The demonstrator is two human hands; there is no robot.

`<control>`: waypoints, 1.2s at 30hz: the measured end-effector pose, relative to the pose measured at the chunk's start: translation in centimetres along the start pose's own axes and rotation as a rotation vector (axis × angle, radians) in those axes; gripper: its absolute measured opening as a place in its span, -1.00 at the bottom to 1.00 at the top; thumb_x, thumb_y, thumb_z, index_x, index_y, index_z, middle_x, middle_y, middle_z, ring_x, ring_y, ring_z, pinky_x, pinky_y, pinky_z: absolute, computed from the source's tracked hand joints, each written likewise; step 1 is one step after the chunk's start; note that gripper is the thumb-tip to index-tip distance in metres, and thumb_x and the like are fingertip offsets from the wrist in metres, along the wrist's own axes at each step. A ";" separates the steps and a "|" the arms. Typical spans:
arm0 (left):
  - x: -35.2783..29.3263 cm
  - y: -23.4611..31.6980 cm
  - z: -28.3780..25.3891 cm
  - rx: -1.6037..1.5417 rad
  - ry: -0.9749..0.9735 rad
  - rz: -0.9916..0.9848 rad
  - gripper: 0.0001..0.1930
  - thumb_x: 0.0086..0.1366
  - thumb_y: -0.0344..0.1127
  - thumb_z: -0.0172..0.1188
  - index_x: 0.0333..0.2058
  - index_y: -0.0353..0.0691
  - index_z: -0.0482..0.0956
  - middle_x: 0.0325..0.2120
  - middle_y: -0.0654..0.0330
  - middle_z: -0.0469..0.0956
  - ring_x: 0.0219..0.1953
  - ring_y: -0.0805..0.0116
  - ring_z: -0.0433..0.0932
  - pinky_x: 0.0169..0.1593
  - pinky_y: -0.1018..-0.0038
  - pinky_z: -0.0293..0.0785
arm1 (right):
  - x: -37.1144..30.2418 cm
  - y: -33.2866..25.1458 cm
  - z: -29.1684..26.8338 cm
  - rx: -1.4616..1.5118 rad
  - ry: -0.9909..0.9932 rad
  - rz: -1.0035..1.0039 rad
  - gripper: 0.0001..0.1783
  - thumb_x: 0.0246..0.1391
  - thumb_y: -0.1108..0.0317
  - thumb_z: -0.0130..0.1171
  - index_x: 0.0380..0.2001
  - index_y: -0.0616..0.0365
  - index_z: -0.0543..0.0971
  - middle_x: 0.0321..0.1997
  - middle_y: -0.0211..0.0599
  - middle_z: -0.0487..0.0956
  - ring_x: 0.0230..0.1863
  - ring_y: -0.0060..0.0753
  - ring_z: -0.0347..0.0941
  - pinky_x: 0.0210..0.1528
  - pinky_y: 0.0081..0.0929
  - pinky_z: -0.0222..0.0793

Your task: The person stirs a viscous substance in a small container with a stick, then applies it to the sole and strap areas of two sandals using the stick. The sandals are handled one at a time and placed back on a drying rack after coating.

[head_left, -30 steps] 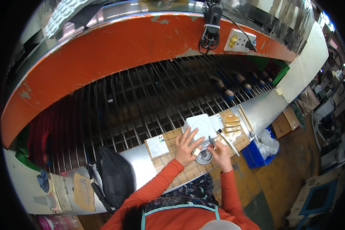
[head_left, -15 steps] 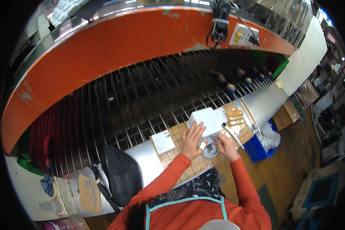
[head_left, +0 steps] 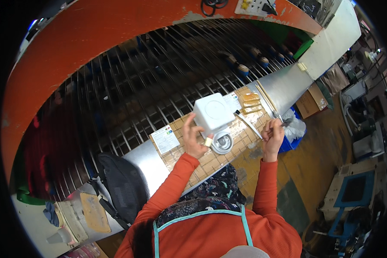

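A white box-shaped housing (head_left: 213, 111) with a round outline on its face stands on the cardboard-covered ledge. Against its near side lies a coiled pale grey cable (head_left: 222, 143). My left hand (head_left: 194, 139) is at the housing's left side, fingers curved and apart; a small cream-coloured piece (head_left: 208, 141) sits at its thumb tip. Off to the right, over the ledge's edge, my right hand (head_left: 273, 132) is closed in a pinch. A small dark thing (head_left: 286, 123) shows at its fingertips, too unclear to name.
Behind the ledge runs a bed of metal rollers (head_left: 129, 99) under an orange panel (head_left: 94, 41). Amber packets (head_left: 250, 103) and a printed sheet (head_left: 165, 139) lie on the cardboard (head_left: 193, 165). A black bag (head_left: 121, 185) rests left; a blue bin (head_left: 288, 145) with plastic stands right.
My right hand has moved away from the cable, right and outward past the ledge. My left hand has come off the housing's top to its left side. The view has shifted.
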State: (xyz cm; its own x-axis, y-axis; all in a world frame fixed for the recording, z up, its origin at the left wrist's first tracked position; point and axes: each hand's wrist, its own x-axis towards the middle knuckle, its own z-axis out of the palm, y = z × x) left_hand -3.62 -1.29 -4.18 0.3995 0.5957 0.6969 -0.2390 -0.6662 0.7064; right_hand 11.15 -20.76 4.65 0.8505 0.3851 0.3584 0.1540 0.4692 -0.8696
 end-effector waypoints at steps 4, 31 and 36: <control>0.1 0.1 -0.6 0.032 0.072 -0.106 -0.72 0.08 -0.37 0.29 -0.61 -0.24 0.32 -0.04 -0.03 0.37 0.12 -0.05 0.33 0.17 0.11 0.25 | 0.1 -0.1 -0.2 0.238 0.179 0.021 -0.63 0.35 0.15 -0.12 -0.53 0.06 0.23 -0.53 -0.39 0.31 -0.77 -0.71 -0.05 -0.75 -0.70 -0.15; 3.1 5.5 -3.5 -0.122 0.109 -0.257 -0.79 0.18 -0.38 0.17 -0.20 -0.21 0.62 -0.07 0.06 0.44 -0.03 0.12 0.44 0.05 0.24 0.36 | -3.2 5.2 3.4 -0.309 0.084 0.060 -0.60 0.32 0.15 -0.02 -0.60 -0.01 0.22 -0.70 -0.63 0.09 -0.68 -0.75 -0.05 -0.64 -0.69 -0.23; 4.9 11.6 -18.0 0.027 0.228 -0.075 -0.76 0.09 -0.41 0.28 -0.21 -0.19 0.65 -0.32 0.17 0.58 -0.30 0.34 0.58 -0.17 0.41 0.49 | -3.1 2.9 4.9 -0.367 -0.010 -0.001 -0.87 0.25 0.34 0.08 -0.30 0.18 0.46 -0.63 -0.59 0.23 -0.67 -0.81 0.02 -0.66 -0.72 -0.18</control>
State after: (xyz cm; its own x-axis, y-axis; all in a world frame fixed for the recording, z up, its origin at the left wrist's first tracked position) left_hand -20.42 1.99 9.60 0.2041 0.7278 0.6547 -0.1917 -0.6261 0.7558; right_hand 6.50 -16.73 2.72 0.8457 0.3931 0.3609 0.3267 0.1534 -0.9326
